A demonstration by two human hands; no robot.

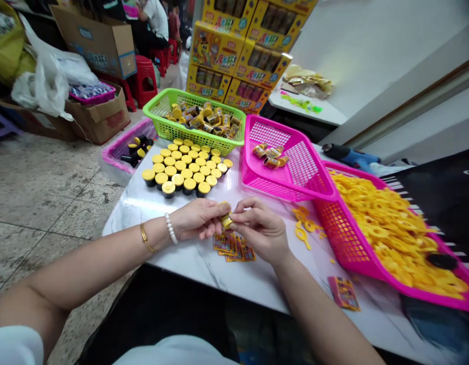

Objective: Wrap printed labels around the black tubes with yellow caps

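Observation:
My left hand and my right hand meet over the front of the table, both closed on one small yellow-and-dark cup. Fingers cover much of it, so its full shape is hidden. Just below my hands lie several overlapping printed cards. Beyond my left hand stand rows of black cups with yellow lids, set close together. To the right of my right hand are a few loose yellow ring-shaped plastic pieces.
Behind the cups sits a green basket of wrapped cups. A pink basket holds a few more; another pink basket is heaped with yellow pieces. Stacked yellow boxes rise behind. A card pack lies front right.

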